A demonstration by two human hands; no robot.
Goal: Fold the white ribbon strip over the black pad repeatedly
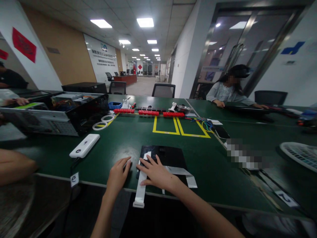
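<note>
A flat black panel [175, 156] lies on the green table in front of me, close to the near edge. Over its left part runs a white ribbon cable [141, 191], whose connector end hangs past the table edge. My right hand [157, 173] rests spread on the panel, fingers across that cable. Just left of the panel, my left hand [118, 173] hovers at or on the tabletop with bent fingers apart and nothing visible in them. A second, folded white ribbon cable [182, 171] reaches out from under my right hand toward the right.
An opened computer case [81, 112] stands at the left, near a white power bank [85, 145] and tape rings [100, 125]. Red strips [148, 112] line the back beside yellow taped rectangles [179, 133]. A phone [222, 132] lies right; people sit at both sides.
</note>
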